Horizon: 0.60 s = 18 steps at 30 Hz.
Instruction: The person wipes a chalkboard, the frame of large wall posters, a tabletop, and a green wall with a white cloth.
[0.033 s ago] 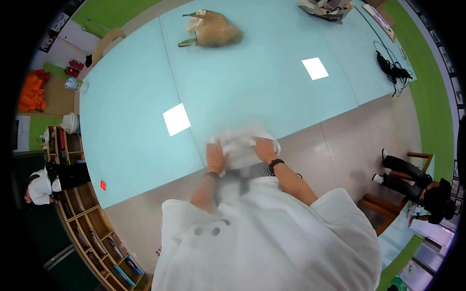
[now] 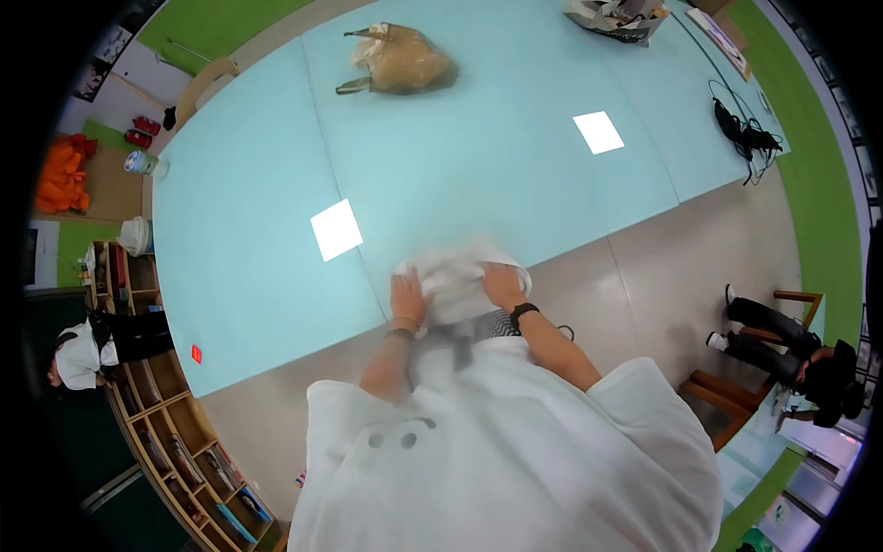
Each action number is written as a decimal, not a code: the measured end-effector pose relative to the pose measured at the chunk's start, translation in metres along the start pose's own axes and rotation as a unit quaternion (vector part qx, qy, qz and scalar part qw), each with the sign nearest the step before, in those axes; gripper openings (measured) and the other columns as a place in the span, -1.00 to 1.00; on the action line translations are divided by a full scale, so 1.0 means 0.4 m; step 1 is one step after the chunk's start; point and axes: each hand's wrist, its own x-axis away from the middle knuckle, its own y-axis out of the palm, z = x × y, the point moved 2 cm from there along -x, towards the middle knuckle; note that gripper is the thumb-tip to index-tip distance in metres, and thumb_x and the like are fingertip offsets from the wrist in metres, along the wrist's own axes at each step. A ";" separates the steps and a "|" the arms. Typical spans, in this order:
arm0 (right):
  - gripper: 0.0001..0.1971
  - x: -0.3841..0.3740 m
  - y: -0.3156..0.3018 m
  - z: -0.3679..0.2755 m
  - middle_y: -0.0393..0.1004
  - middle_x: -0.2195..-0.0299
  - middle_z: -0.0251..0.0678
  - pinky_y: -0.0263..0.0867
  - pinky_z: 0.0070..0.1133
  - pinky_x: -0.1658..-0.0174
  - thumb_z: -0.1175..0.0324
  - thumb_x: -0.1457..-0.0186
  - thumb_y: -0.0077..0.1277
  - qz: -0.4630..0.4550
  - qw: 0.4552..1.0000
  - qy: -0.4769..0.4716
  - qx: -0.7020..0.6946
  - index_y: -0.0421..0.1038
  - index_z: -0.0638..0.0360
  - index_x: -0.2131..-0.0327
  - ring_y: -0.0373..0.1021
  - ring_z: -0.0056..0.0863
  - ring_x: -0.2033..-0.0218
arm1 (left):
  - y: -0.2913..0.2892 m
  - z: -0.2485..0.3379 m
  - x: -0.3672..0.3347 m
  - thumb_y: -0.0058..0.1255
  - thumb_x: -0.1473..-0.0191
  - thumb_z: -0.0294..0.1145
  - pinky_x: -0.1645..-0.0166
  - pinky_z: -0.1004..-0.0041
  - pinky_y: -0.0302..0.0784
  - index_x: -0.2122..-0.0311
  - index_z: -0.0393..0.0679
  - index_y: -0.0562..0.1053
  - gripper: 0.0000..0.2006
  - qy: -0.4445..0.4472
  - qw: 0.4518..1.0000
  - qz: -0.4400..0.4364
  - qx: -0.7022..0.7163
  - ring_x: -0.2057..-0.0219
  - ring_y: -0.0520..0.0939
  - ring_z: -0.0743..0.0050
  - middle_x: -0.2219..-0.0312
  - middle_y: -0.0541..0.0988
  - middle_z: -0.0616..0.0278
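Observation:
A piece of white cloth, soft and bunched, lies at the near edge of the pale blue table. Its far part is blurred, so its exact kind cannot be made out. My left hand grips the cloth's left side, with the fingers pointing away from me. On the right side, my right hand holds the cloth, the fingers bent over it. A dark band circles my right wrist. The undersides of both hands are hidden.
At the table's far side lie a brownish plastic bag and a printed bag. Black cables are at the far right. A small red object lies at the left. Wooden shelves stand left; one person is left, another right.

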 end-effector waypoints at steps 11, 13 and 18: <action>-0.55 -0.293 -0.304 0.570 0.38 0.21 -0.21 0.06 -0.32 0.03 0.05 0.13 0.01 0.083 0.988 0.038 0.127 0.35 0.14 0.19 0.25 -0.28 0.12 | -0.070 0.336 -0.598 -0.27 -0.01 0.19 -0.23 0.24 -0.13 -0.20 -0.30 -0.22 -0.12 0.065 0.992 -0.077 -0.070 -0.14 0.09 -0.07 -0.08 0.12 -0.19; -0.51 -0.385 -0.375 0.677 0.38 0.19 -0.23 0.03 -0.33 0.01 0.01 0.14 0.02 0.113 0.983 0.036 0.138 0.35 0.13 0.19 0.23 -0.30 0.10 | -0.092 0.418 -0.755 -0.27 0.00 0.22 -0.23 0.24 -0.14 -0.20 -0.30 -0.24 -0.10 0.080 0.988 -0.087 -0.094 -0.15 0.07 -0.06 -0.09 0.10 -0.18; -0.40 -0.627 -0.509 0.875 0.32 0.08 -0.21 -0.01 -0.29 -0.06 -0.08 0.14 -0.01 0.077 0.987 0.082 0.116 0.29 0.15 0.10 0.19 -0.26 0.03 | -0.126 0.567 -1.077 -0.32 0.10 0.39 -0.25 0.23 -0.23 -0.21 -0.24 -0.33 0.02 0.032 0.990 -0.108 -0.087 -0.19 -0.02 -0.05 -0.13 0.03 -0.17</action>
